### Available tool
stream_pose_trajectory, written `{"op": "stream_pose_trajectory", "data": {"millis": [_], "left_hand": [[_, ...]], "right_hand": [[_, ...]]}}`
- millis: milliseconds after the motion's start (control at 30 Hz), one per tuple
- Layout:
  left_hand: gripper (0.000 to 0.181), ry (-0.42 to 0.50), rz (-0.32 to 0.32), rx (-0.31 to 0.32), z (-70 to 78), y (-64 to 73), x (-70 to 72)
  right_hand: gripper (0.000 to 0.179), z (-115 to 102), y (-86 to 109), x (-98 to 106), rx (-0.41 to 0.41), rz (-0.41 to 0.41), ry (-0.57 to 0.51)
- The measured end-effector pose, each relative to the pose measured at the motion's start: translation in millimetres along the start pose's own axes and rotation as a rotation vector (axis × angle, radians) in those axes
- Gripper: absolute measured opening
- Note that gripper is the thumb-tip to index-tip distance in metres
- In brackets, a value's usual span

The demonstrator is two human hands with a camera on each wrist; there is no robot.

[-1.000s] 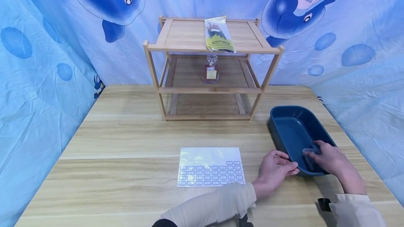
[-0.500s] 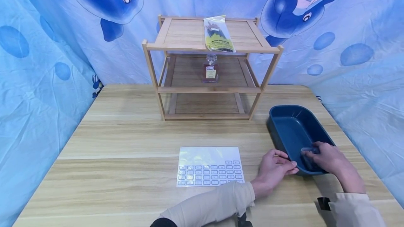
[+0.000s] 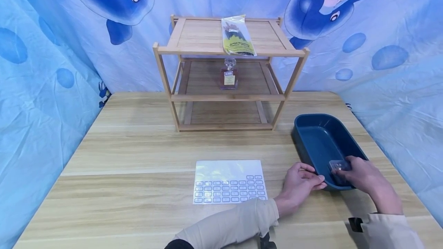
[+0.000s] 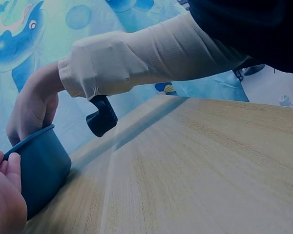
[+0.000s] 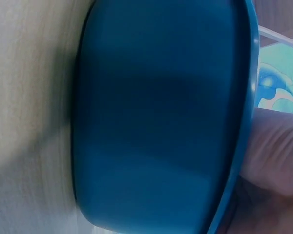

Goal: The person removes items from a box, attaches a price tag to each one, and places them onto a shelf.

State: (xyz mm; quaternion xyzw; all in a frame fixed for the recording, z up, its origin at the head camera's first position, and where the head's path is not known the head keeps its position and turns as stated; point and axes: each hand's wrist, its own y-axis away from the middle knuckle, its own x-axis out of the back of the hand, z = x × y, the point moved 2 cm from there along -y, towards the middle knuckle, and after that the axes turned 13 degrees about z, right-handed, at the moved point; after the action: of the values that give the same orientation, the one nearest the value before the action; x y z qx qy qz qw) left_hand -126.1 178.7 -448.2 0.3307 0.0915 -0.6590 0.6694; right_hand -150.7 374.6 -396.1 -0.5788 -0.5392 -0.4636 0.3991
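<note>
A deep blue rectangular basin [image 3: 316, 137] with rounded corners stands at the right of the table. My left hand [image 3: 300, 183] pinches its near-left rim between thumb and fingers, as the left wrist view also shows. Reaching over the near rim, my right hand [image 3: 363, 174] holds a small clear plastic box-like piece [image 3: 337, 165] inside the basin. Part of that piece is behind the fingers, and its exact kind cannot be made out. In the right wrist view the basin's outer wall [image 5: 156, 117] fills most of the picture and hides the fingertips.
A three-tier wooden rack [image 3: 232, 97] stands at the back. A packet of artist brushes [image 3: 238, 37] lies on its top, and a perfume bottle [image 3: 229, 76] is on the middle shelf. A white sheet of small labels [image 3: 228, 181] lies left of the basin. Blue curtains enclose the table.
The clear piece in my right hand shows a little more and seems slightly raised. My left hand stays at the rim. The head view has shifted slightly.
</note>
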Motion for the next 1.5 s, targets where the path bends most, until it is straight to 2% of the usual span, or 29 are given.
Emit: {"op": "stream_pose_trajectory", "data": {"millis": [133, 300, 600, 900, 1133, 1500], "left_hand": [[0.028, 0.007, -0.001, -0.006, 0.8, 0.3, 0.1], [0.028, 0.011, -0.003, -0.008, 0.8, 0.4, 0.3], [0.028, 0.01, -0.009, -0.008, 0.1, 0.2, 0.6], [0.027, 0.008, -0.028, -0.003, -0.9, -1.1, 2.0], [0.026, 0.016, -0.042, -0.003, -0.8, -1.1, 2.1], [0.027, 0.017, -0.043, 0.018, 0.4, -1.4, 2.0]], "right_hand": [[0.073, 0.0, -1.2, 0.1, 0.022, 0.018, -0.016], [0.066, 0.3, -2.0, -1.0, 0.063, 0.083, -0.048], [0.063, -3.8, 2.1, 0.2, 0.104, 0.251, -0.118], [0.063, -18.8, 9.9, 5.9, 0.152, 0.42, -0.199], [0.066, -31.8, 17.4, 12.1, 0.154, 0.457, -0.254], [0.068, -54.9, 23.4, 16.8, 0.158, 0.455, -0.278]]}}
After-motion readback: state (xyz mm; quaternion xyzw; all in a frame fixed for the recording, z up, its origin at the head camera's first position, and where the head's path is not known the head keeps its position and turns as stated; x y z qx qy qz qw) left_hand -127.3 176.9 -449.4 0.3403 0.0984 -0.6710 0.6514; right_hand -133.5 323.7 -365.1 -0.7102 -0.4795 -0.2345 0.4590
